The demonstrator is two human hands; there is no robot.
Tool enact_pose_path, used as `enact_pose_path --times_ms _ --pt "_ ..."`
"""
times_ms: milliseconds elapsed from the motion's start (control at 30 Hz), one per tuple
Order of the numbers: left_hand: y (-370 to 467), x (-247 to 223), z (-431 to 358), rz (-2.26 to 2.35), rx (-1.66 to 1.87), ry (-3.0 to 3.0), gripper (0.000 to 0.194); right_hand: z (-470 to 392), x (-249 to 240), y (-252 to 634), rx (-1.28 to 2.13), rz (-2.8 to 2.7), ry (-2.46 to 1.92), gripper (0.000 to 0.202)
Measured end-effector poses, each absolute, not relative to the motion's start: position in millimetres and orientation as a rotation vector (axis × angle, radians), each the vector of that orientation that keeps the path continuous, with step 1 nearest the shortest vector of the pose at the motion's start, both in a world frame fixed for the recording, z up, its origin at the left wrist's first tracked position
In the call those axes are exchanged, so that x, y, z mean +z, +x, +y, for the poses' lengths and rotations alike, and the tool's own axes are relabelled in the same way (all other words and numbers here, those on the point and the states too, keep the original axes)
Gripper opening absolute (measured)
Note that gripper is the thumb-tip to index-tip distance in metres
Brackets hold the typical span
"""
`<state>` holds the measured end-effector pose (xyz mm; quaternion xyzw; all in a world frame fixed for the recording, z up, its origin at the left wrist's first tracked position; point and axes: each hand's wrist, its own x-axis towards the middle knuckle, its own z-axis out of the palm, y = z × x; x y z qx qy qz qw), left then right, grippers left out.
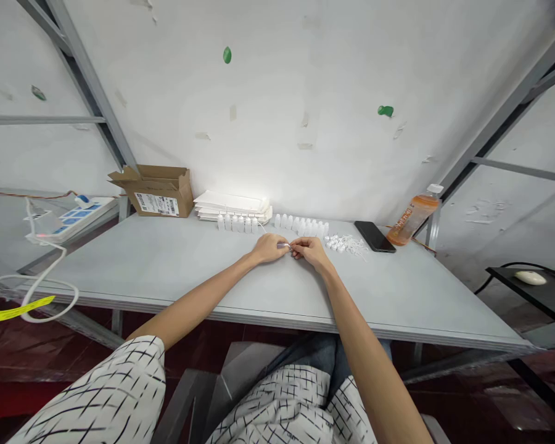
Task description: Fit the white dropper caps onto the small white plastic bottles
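My left hand (270,248) is closed round a small whitish piece (283,245), probably a small bottle, over the middle of the grey table (176,265). Fingertips of my right hand (307,250) pinch at the right end of that piece, and the two hands nearly touch. Behind my left hand stands a row of small white bottles (238,224) with thin tips. More small bottles (301,226) stand upright behind my right hand. To the right of them lies a loose pile of small white caps and thin white parts (345,243).
Stacked white sheets or trays (231,205) and an open cardboard box (160,192) are at the back left. A black phone (374,237) and an orange drink bottle (414,216) are at the right. A power strip (81,220) with a looping white cable is far left.
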<state>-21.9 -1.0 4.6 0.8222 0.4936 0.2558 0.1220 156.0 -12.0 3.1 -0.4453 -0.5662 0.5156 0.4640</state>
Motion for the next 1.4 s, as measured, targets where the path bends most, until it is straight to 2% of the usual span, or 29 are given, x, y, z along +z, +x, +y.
enact_pose_path --times_ms 200,567,933,1100,1233,1400 --pt "-19.1 7.5 -3.9 1.5 0.746 2.372 0.035 -16.9 9.9 153.1 1.264 -1.292 -1.119 0.004" --pt "-21.8 7.8 -2.7 1.502 1.016 2.25 0.033 -20.6 18.5 153.1 1.238 -1.201 -1.191 0.006" --pt "-34.0 19.7 -5.0 1.382 1.232 2.121 0.019 -15.2 12.3 156.6 1.208 -1.216 -1.237 0.017" --pt "-78.0 39.2 -17.5 1.304 1.55 2.016 0.026 -13.3 9.8 158.1 1.204 -1.226 -1.233 0.017" --pt "-142.6 47.0 -24.0 1.542 1.801 1.826 0.032 -11.8 9.4 157.7 1.196 -1.237 -1.242 0.016" --pt "-208.2 37.8 -14.6 1.853 1.794 1.629 0.031 -9.8 7.2 157.5 1.182 -1.264 -1.233 0.016"
